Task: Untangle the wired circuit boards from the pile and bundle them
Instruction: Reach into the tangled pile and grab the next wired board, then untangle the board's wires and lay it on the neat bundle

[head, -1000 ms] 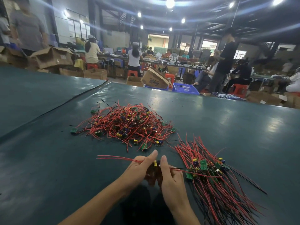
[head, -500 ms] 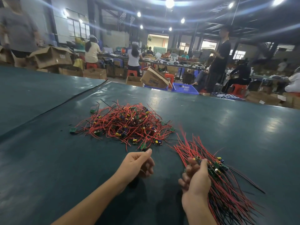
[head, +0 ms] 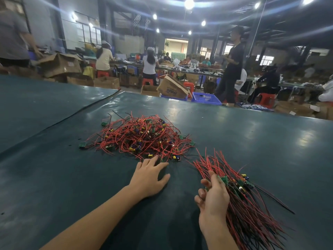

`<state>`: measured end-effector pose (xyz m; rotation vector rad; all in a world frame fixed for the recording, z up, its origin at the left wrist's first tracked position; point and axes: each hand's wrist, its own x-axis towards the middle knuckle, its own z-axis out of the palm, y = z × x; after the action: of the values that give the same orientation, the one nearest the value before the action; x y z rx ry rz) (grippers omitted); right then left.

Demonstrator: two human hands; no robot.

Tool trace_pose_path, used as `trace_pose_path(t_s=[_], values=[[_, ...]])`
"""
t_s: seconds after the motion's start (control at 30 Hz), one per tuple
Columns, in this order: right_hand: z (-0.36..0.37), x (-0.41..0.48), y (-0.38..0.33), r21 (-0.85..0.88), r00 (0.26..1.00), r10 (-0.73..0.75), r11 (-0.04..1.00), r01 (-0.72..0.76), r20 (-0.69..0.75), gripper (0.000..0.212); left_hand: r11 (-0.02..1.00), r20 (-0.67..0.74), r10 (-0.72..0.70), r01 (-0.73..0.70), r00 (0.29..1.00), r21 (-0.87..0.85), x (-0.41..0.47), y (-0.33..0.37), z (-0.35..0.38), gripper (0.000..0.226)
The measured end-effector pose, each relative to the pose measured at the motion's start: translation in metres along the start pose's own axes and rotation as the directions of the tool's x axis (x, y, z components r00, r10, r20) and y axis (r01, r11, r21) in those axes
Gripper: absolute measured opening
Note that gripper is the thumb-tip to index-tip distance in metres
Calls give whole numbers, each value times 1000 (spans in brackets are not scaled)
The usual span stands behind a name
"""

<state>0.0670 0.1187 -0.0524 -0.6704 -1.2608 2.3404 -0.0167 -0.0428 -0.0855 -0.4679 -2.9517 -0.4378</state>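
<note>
A tangled pile of wired circuit boards [head: 144, 139], red and black wires with small green boards, lies on the dark green table [head: 72, 177]. My left hand [head: 149, 175] lies flat with fingers spread, its fingertips at the pile's near edge, holding nothing. To the right lies a straightened bundle of wired boards [head: 243, 201], the boards stacked together and the wires fanning out. My right hand [head: 213, 197] rests against the bundle's left side. Its thumb touches a green board [head: 223, 179] on top, and its fingers are loosely curled around nothing I can see.
A seam in the table cover [head: 75, 112] runs diagonally at the left. Beyond the far table edge are cardboard boxes [head: 171, 89], a blue crate [head: 205, 98], red stools, and several people, seated or standing.
Both hands held one wired board between them a second ago. My right hand carried it to the bundle. My left hand opened and moved forward to the pile's edge.
</note>
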Motion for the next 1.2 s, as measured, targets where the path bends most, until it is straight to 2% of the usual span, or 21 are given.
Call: trace_pose_path(t_s=[0.13,0.23,0.33,0.43,0.47,0.5,0.53,0.57,0.6,0.63,0.67,0.7,0.77,0.87,0.93,1.07,1.13,1.2], values=[[-1,0,0,-18,1000,5,1000,-5,10,18,999,-120,11,-17,993,-46,10,0,0,42],[-1,0,1,-15,1000,13,1000,-13,16,17,988,-226,56,-87,972,-127,4,-3,0,27],[0,1,3,-17,1000,21,1000,-21,22,16,970,-258,94,-147,962,-196,-6,-5,-3,18],[1,1,4,-29,999,27,999,-26,36,14,870,-277,-8,-131,961,-476,-19,2,-12,4],[2,1,5,-36,999,27,999,-26,43,14,794,-268,-89,-94,959,-600,-23,6,-15,3],[2,1,6,-47,998,26,999,-24,49,14,676,-222,-178,-45,959,-736,-28,9,-18,5],[3,2,6,-62,998,25,998,-21,55,14,490,-139,-255,5,957,-871,-32,12,-21,8],[3,1,6,-78,998,23,997,-18,63,15,228,-17,-302,55,953,-972,-36,14,-25,11],[3,1,7,-95,997,23,995,-16,73,16,-62,122,-290,108,949,-992,-39,17,-28,14],[4,0,8,-116,996,23,993,-13,86,17,-297,236,-238,161,942,-941,-43,19,-32,17],[4,-2,9,-139,995,20,990,-5,103,19,-432,309,-181,207,934,-878,-46,20,-34,21],[5,-4,9,-163,992,12,987,9,125,21,-495,346,-140,237,928,-836,-48,21,-36,23],[7,-9,11,-201,985,-17,978,52,172,24,-532,360,-107,252,927,-808,-50,25,-37,25],[8,-14,13,-282,968,-63,950,132,242,26,-493,342,-85,259,936,-831,-51,32,-37,27],[9,-18,14,-342,954,-79,922,180,289,28,-399,310,-63,261,949,-879,-52,34,-35,25],[12,-24,15,-358,921,-107,899,251,375,28,-132,247,-34,241,968,-962,-58,40,-30,19],[13,-25,16,-373,915,-127,885,280,384,28,-77,230,-46,226,972,-971,-58,42,-30,18],[12,-26,16,-395,912,-131,871,293,389,31,-79,220,-65,215,973,-974,-58,41,-31,16]])
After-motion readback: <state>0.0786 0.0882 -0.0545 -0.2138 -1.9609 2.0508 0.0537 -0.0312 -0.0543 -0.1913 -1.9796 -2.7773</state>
